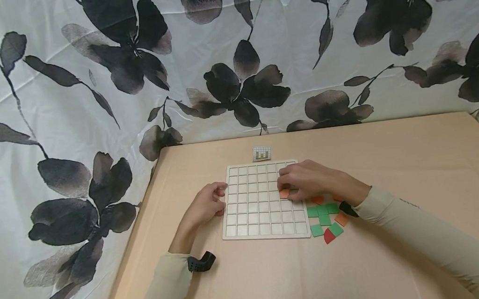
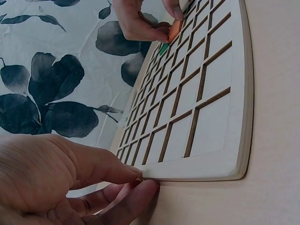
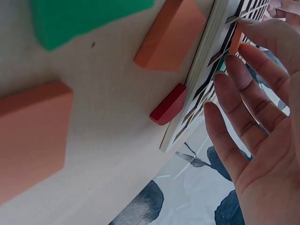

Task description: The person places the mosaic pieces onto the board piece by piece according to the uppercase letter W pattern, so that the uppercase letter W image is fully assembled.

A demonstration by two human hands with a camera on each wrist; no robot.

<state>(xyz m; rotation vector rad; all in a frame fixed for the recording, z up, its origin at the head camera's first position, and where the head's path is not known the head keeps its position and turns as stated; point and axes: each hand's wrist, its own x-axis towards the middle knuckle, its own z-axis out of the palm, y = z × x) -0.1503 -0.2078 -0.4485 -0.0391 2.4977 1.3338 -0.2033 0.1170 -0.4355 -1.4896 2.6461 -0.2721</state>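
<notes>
"Sleeves come nearest the head camera, 2 of them, pale, stretched over the surface. What does the right hand have?"

"An orange piece, pinched between thumb and fingertip. Its other fingers are slightly bent and apart."

"Where is that piece?"

"At the right part of the board, which is a pale grid. I can't tell whether it sits in a cell or just above."

"And the left hand?"

"At the board's left edge, partly curled, fingertips touching the rim. I can't tell whether they grip it."

"What lies to the right of the board?"

"Loose bits on the surface: several green tiles, some orange tiles and 1 red wedge. The right wrist hides part of the group from the head camera."

"And past the board's far edge?"

"1 small card, just beside it, with a grid printed on it. Behind the surface is a white cloth with dark flowers."

"What's on the wrists?"

"Black devices, 1 on each."
</notes>
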